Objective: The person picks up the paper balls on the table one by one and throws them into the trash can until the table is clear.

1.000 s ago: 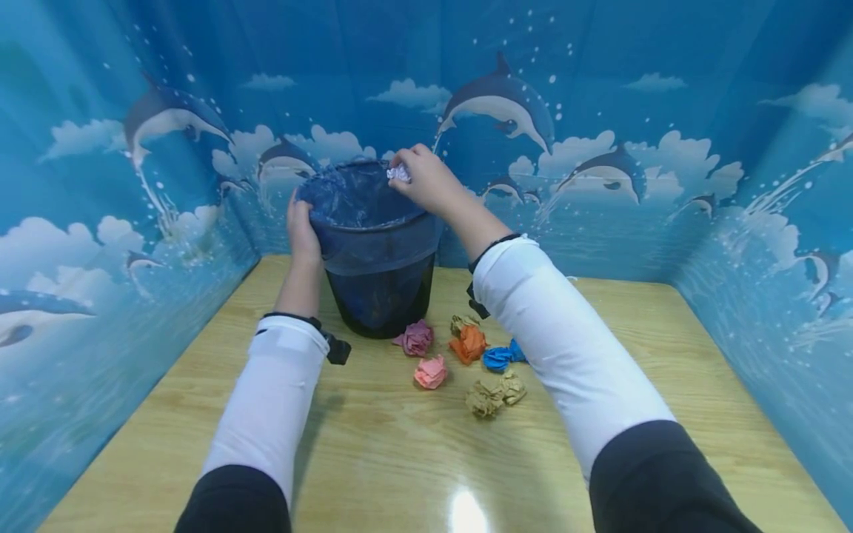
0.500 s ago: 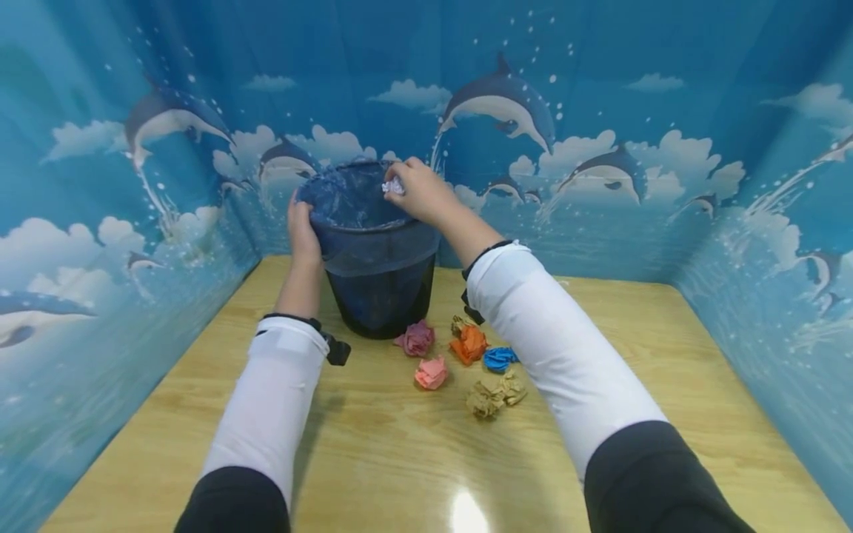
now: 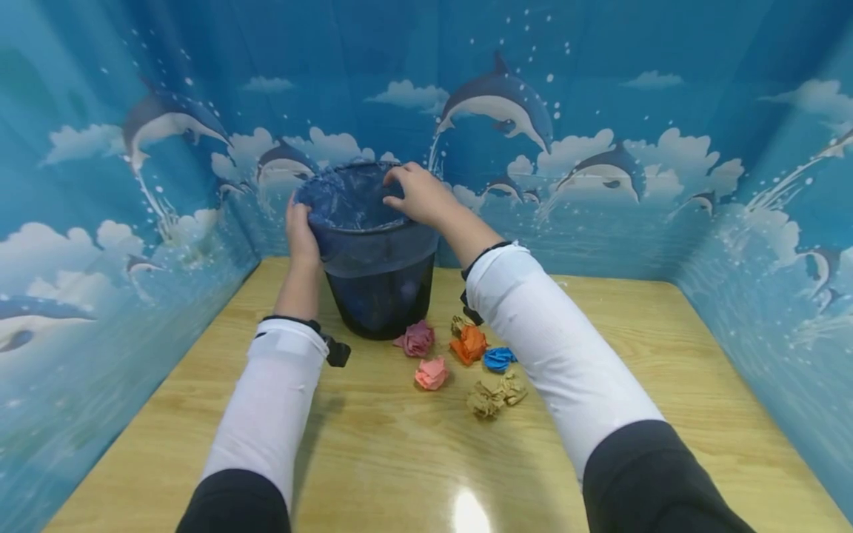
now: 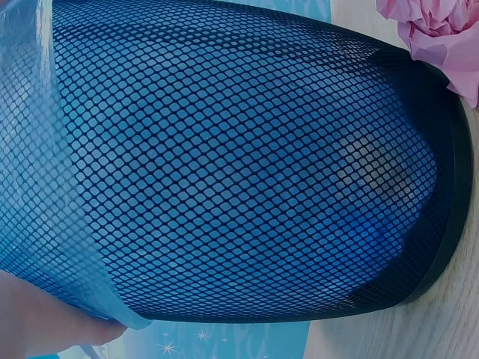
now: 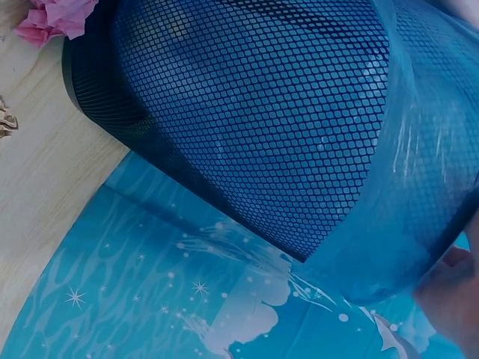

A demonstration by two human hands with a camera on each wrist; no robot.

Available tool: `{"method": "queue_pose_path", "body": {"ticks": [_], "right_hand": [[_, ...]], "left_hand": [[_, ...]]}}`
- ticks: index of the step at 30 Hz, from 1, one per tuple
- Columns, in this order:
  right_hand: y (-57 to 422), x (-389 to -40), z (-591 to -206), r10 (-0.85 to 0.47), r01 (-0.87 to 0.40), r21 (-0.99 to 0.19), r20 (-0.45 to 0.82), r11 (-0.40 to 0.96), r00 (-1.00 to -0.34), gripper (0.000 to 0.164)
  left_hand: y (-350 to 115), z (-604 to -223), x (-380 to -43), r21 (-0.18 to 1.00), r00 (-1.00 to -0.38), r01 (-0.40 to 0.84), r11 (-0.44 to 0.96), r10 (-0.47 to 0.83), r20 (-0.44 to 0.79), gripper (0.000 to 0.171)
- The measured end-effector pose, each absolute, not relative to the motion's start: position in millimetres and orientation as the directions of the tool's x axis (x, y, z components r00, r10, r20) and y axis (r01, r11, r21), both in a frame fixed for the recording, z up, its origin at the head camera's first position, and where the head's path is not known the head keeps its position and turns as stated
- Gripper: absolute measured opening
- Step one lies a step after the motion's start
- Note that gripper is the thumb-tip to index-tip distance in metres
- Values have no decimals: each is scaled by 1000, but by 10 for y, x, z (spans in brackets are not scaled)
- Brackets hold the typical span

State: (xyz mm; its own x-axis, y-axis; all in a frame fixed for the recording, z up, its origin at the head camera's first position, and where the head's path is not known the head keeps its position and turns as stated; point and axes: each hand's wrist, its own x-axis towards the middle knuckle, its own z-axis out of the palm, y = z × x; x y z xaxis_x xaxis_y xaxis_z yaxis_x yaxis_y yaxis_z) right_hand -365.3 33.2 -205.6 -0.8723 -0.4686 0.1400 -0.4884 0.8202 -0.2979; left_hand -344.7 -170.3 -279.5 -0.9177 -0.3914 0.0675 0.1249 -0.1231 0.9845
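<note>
A black mesh wastebasket stands on the table, lined with a translucent blue bag folded over its rim. On its left side my left hand grips the rim with the thumb over the edge; the left wrist view shows that hand against the folded liner. My right hand hovers over the right side of the opening, thumb and index finger parted, nothing between them. Through the mesh in the left wrist view, blurred pale and blue shapes show near the bottom.
Crumpled paper balls lie in front of the wastebasket: a mauve one, a pink one, an orange one, a blue one and several tan ones. A dolphin-print curtain surrounds the wooden table.
My right hand has lowered slightly toward the opening, and its fingers have parted. The crumpled white paper ball it pinched is out of sight. My left hand has stayed on the rim.
</note>
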Motion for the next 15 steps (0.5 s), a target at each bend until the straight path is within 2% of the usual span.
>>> {"method": "queue_pose_path", "body": {"ticks": [15], "right_hand": [[478,-3643,-1960,-436,-459,-283,144,842,-889,57]], "left_hand": [[-1722,-2784,-3436,986,-922,115,-118,-381,62,63]]}}
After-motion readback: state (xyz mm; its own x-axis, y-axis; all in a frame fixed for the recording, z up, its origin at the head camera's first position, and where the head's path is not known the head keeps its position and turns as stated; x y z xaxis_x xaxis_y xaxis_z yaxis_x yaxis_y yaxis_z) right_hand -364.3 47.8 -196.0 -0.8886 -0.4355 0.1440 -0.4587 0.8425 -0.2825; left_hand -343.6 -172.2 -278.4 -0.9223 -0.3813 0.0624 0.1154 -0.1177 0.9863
